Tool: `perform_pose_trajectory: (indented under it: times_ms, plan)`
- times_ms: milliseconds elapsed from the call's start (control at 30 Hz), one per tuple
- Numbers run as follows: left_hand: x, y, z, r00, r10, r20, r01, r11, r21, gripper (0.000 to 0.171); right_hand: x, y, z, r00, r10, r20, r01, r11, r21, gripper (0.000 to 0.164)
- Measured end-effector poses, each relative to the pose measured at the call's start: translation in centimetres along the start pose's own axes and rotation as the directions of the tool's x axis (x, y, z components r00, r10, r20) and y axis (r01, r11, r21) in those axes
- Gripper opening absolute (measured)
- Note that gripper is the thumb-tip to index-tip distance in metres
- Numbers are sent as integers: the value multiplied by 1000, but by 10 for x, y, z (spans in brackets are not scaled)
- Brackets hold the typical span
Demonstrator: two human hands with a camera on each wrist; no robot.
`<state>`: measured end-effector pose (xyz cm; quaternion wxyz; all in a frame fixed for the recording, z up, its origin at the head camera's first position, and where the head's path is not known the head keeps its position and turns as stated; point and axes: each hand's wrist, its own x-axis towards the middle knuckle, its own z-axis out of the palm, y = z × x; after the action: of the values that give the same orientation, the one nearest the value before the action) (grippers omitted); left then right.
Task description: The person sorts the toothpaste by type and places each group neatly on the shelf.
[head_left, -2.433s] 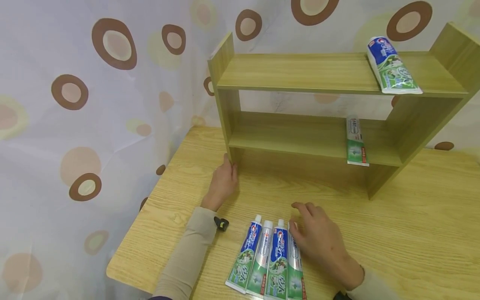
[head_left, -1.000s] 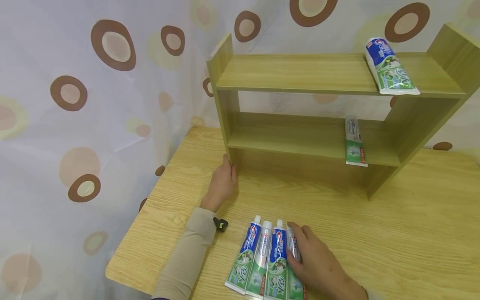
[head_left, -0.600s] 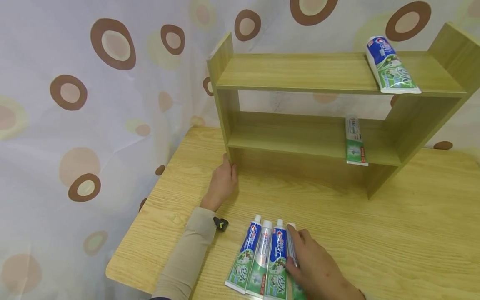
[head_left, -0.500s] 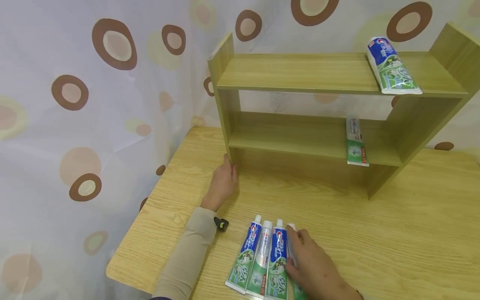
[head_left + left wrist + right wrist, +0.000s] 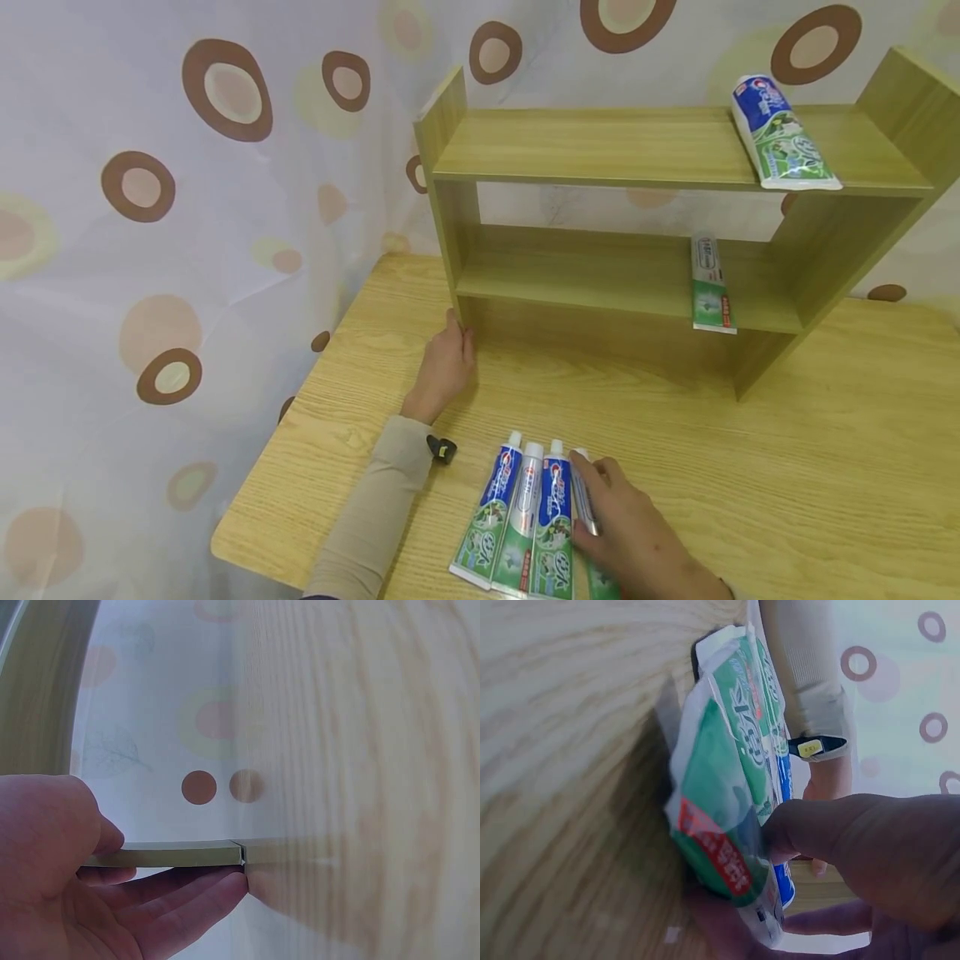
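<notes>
My left hand (image 5: pixel 442 371) grips the lower end of the left side panel of a two-tier wooden shelf (image 5: pixel 592 142). In the left wrist view the panel edge (image 5: pixel 180 855) lies between thumb and fingers. Over the rightmost silver-and-green toothpaste tube (image 5: pixel 583 500) on the table, my right hand (image 5: pixel 637 533) pinches it by its sides, thumb on the left; the hand hides part of it. The right wrist view shows this tube (image 5: pixel 712 787) tilted, its flat end slightly off the table. Left of it lie a blue-green tube (image 5: pixel 553 517), a silver-green tube (image 5: pixel 522 525) and another blue-green tube (image 5: pixel 491 517).
One blue-green toothpaste tube (image 5: pixel 787 137) lies on the top board at the right, its end over the front edge. A silver-green tube (image 5: pixel 711 283) lies on the middle board. The shelf stands on a wooden table (image 5: pixel 337 433) before a patterned wall covering (image 5: pixel 247 200).
My right hand has come down onto the rightmost toothpaste tube and pinched it. That tube's flat end has shifted right, away from its neighbour. The left hand has stayed on the shelf panel.
</notes>
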<state>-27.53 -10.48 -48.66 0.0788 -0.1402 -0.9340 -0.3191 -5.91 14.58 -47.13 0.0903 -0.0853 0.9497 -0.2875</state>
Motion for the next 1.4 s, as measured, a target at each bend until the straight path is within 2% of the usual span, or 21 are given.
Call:
perform_pose_trajectory:
  times_ms: [233,567,767,967,1067,1233,1300,1400]
  plan:
    - [1,1,-2,1000,-7,-4,7,1000,0,33,3,-4,-9,999,26,24,-27,1000,11,85]
    - [1,2,-2,1000,-4,-3,4,1000,-10,31,9,-20,-28,999,-24,-26,23,999,-45,84]
    - [3,4,-3,1000,4,-6,-4,1000,0,31,11,-24,-46,990,-80,-113,74,996,-57,83]
    - [4,4,-3,1000,4,-11,-4,1000,-4,32,16,-22,-62,960,-153,-234,140,987,-73,85]
    - [5,-2,0,1000,11,-13,-12,999,-33,35,17,-21,-68,951,-163,-263,151,986,-66,86]
    - [15,-39,29,998,48,-45,-50,998,-44,45,17,-21,-77,944,-164,-287,154,986,-58,87]
    - [15,-41,29,998,47,-44,-50,997,-56,42,17,-22,-80,938,-173,-300,162,985,-61,87]
    - [7,-24,15,998,45,-34,-48,996,-78,36,18,-23,-82,933,-182,-309,169,983,-68,87]
